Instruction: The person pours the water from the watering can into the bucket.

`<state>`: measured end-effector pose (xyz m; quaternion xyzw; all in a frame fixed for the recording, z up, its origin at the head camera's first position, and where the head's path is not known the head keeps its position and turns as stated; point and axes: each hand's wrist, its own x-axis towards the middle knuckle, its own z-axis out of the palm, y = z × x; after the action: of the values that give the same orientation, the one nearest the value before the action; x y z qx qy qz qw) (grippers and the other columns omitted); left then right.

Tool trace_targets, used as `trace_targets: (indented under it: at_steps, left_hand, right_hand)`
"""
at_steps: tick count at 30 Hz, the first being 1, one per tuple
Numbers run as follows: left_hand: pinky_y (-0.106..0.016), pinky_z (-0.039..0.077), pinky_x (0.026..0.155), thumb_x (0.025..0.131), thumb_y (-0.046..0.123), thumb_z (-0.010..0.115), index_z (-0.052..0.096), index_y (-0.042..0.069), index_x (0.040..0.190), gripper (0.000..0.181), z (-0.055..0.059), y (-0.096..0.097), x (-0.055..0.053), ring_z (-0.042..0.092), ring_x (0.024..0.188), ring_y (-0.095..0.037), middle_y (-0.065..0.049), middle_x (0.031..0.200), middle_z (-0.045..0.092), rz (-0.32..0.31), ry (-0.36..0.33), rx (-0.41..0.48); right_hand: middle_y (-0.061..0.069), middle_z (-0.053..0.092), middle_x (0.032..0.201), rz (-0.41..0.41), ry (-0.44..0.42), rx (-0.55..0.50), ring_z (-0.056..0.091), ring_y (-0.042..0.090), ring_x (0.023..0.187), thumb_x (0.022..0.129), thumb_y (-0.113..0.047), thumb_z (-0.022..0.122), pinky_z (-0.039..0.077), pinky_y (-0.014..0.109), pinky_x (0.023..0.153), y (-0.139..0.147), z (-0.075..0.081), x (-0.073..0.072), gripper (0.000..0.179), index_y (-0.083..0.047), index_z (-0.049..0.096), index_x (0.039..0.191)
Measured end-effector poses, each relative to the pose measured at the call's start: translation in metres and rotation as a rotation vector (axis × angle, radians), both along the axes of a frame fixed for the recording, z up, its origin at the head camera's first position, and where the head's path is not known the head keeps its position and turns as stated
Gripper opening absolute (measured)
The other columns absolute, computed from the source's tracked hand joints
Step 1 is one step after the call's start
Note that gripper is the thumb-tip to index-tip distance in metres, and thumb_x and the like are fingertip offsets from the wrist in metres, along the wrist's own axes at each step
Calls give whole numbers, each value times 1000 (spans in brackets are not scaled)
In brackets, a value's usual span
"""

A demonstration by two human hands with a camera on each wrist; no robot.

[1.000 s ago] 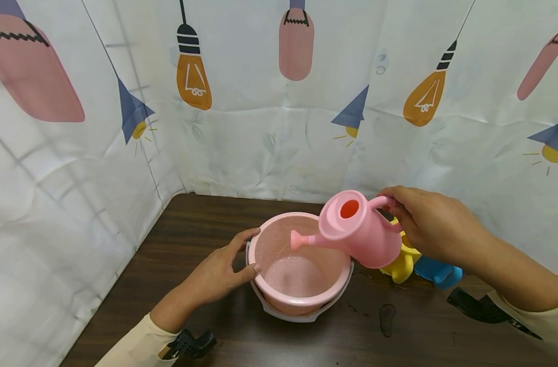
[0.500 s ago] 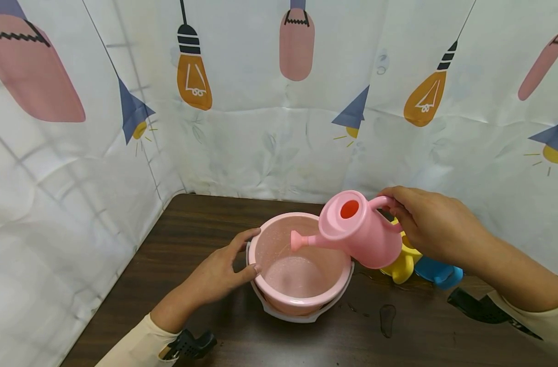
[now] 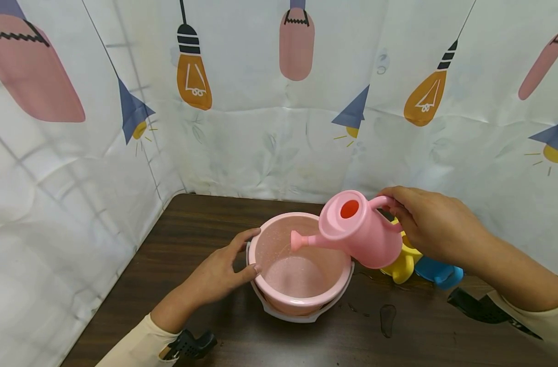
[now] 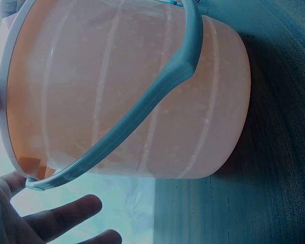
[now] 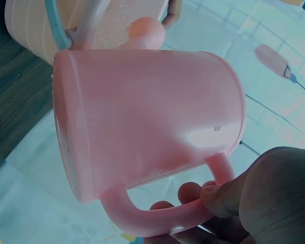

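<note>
A pink bucket (image 3: 302,300) stands on the dark wooden table, its pale handle (image 4: 127,127) hanging down along the near side. My left hand (image 3: 219,272) touches the left of its rim with thumb and a fingertip; in the left wrist view other fingers (image 4: 66,216) stretch out beside the bucket. My right hand (image 3: 435,224) grips the handle of a pink watering can (image 3: 361,234). The can is held tilted above the bucket's right side, its spout pointing left over the opening. Thin streams of water come from the spout, and water shows in the bucket.
Behind the watering can, a yellow toy piece (image 3: 400,267) and a blue one (image 3: 437,272) lie on the table, partly hidden. A small water puddle (image 3: 387,320) and drops are on the tabletop. A printed white curtain (image 3: 260,142) closes off the back and left side.
Both hands, the bucket and the watering can keep their places. Water keeps running from the spout into the bucket.
</note>
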<state>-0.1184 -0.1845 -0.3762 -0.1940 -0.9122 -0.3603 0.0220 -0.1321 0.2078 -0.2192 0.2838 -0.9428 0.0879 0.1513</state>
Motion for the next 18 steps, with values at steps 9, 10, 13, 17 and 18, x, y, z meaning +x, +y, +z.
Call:
trace_targets:
  at_steps: [9,10,13,17,18]
  left_hand:
    - [-59,46,95,94,43,69,31,37,156,73,0,1,0,59,127,-30,-13,136,63,1,3,-2]
    - [-59,46,95,94,43,69,31,37,156,73,1,1,0,59,127,-30,-13,136,63,2,0,-2]
    - [-60,46,95,95,45,68,31,38,157,73,1,1,0,58,128,-31,-13,137,62,0,-7,-6]
    - [-60,46,95,95,46,67,31,37,157,72,0,1,0,58,128,-32,-13,137,62,0,-11,-8]
    - [-60,46,95,95,47,67,31,38,157,72,0,2,0,58,128,-32,-13,137,62,0,-12,-8]
  right_hand:
    - [-6,63,86,-11,-7,8,56,12,68,97,-14,69,47,35,54,0,1,0,20,-17,67,117]
    - [-6,63,86,-11,-9,9,56,12,68,98,-14,69,47,35,54,0,1,0,19,-17,67,116]
    - [-6,63,85,-10,-13,10,55,12,68,98,-14,69,47,34,54,0,1,0,18,-17,67,116]
    - [-7,62,84,-8,-15,8,55,11,68,98,-14,69,47,34,54,0,1,-1,18,-18,67,116]
    - [-7,62,85,-7,-16,6,55,11,68,98,-14,69,47,34,54,0,1,-1,19,-18,67,116]
